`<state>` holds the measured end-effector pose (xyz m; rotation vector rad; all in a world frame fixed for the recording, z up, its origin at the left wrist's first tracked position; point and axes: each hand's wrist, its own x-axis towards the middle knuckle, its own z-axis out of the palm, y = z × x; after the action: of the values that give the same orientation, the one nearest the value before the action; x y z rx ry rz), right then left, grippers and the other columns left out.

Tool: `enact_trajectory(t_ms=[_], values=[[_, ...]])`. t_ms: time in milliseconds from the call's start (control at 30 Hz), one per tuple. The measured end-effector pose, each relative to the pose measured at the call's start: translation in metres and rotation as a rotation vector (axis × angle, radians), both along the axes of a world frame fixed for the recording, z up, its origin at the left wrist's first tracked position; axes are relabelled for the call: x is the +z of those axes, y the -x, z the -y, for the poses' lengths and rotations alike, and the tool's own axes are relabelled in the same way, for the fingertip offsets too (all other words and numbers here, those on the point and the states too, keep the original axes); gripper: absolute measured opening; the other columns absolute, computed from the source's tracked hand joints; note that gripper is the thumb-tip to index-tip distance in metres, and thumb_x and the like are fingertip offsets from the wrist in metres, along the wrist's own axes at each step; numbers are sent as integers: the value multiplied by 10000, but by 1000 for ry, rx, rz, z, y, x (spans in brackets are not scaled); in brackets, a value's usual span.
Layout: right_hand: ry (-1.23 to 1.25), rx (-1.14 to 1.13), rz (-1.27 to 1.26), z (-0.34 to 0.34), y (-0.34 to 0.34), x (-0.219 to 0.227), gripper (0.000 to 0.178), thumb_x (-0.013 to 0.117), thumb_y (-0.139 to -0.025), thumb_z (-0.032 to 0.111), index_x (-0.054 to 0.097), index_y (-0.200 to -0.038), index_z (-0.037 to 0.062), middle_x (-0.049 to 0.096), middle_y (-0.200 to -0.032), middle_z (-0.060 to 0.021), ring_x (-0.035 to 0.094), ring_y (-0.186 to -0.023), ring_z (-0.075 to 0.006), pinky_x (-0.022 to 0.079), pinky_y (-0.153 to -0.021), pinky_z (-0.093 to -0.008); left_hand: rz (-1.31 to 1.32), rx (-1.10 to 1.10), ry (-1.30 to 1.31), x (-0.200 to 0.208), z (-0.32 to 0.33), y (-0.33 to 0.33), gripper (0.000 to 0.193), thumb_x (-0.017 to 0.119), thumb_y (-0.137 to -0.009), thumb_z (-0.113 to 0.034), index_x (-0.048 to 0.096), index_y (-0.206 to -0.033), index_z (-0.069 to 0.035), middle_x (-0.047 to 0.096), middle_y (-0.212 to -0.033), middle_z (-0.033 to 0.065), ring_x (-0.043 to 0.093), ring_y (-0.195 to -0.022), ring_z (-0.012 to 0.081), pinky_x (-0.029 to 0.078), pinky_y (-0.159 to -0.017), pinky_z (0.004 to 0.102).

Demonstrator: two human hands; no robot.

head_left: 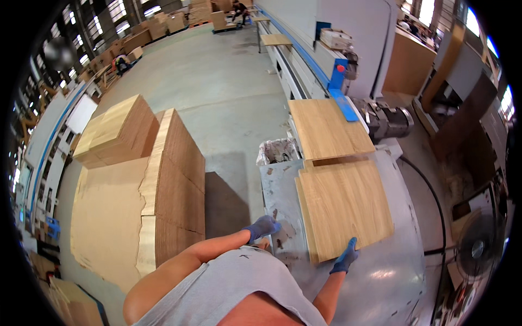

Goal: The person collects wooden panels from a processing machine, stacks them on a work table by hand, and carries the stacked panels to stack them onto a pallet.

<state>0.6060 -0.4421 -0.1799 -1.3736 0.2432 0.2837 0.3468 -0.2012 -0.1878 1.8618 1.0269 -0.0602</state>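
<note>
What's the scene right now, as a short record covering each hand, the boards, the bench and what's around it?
left hand: gloved, by the bench's left edge; contact unclear
right hand: gloved, touching the near boards' near edge
near boards: wood-grained, stacked slightly offset
far board: beyond the near boards, blue bracket over its right side
bench: grey metal, under the near boards
bin: at the bench's far left corner
wood stack: left of the bench

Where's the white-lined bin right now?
In the head view, the white-lined bin sits just right of centre, by the far left corner of the metal table, left of the board beneath the blue bracket.
</note>
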Motion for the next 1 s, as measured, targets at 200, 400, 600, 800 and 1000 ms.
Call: enact_trajectory(t_ms=[200, 400, 600, 800, 1000], values=[[63, -57, -13, -1, -7, -8, 494, 686, -931, 238, 542, -1284, -75, 617, -1227, -124, 607, -1025, -212, 499, -889, -338, 42, 130, 210, 20, -5, -1, 322, 654, -897, -322, 738, -931, -13, 713, -801, 86, 672, -727, 149, 532, -671, 299], [-21, -12, 34, -4, -5, 3, 512, 702, -919, 249, 543, -1287, -69, 615, -1235, -121, 596, -1050, -208, 483, -920, -336, 322, 432, 617, 40, -44, -17, 306, 630, -926, -283, 668, -1102, -35, 704, -998, 99, 700, -832, 204, 568, -672, 327], [183, 140, -29, 4, -21, -21, 489, 658, -948, 295, 576, -1264, -69, 620, -1232, -117, 614, -1026, -205, 500, -902, -331, 738, 331, 540, 34, -153, -100, 296, 556, -968, -340, 616, -1124, -95, 652, -989, 34, 634, -845, 176, 533, -792, 355], [4, 218, -248, 20, -13, 2, 602, 648, -937, 397, 505, -1361, -5, 583, -1289, -131, 587, -1121, -298, 496, -956, -455, 715, 550, 693, 71, -184, -217, 234, 699, -845, -328, 632, -861, -104, 579, -689, 34, 572, -581, 170, 467, -520, 336], [-32, 313, -415, 23, -25, 2, 662, 624, -935, 452, 441, -1416, 36, 541, -1353, -139, 559, -1170, -332, 479, -974, -503, 715, 658, 602, 49, -188, -246, 260, 708, -844, -119, 681, -1038, 52, 701, -910, 100, 667, -748, 202, 532, -643, 371]])
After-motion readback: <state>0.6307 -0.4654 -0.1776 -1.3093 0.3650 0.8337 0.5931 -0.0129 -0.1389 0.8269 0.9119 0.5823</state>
